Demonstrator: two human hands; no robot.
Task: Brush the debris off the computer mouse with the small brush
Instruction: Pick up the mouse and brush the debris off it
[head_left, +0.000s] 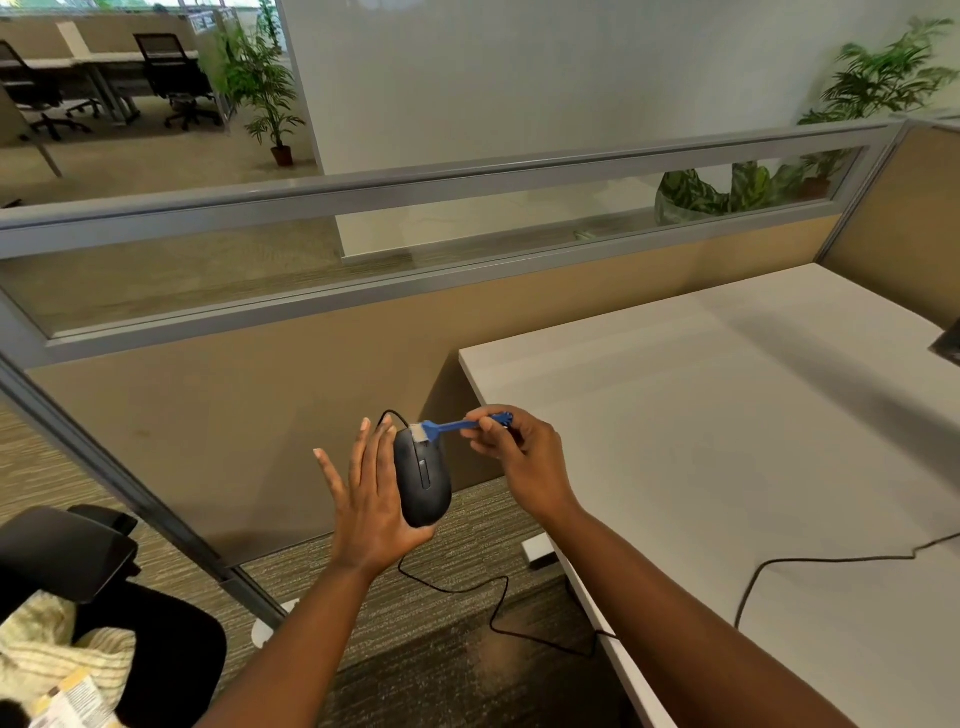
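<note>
A black wired computer mouse (422, 480) rests upright in my left hand (371, 499), held off the desk above the carpet. The palm cups its back and the fingers are stretched out flat. My right hand (522, 457) pinches the handle of a small blue brush (452, 427). Its white bristles touch the front top end of the mouse. The mouse's black cable (498, 597) hangs down, loops over the floor and runs onto the desk.
A white desk (727, 441) fills the right side, its left edge just right of my hands. A tan cubicle partition (260, 415) stands behind. A black chair armrest (67, 551) is at the lower left. A small white box (537, 551) lies under the desk edge.
</note>
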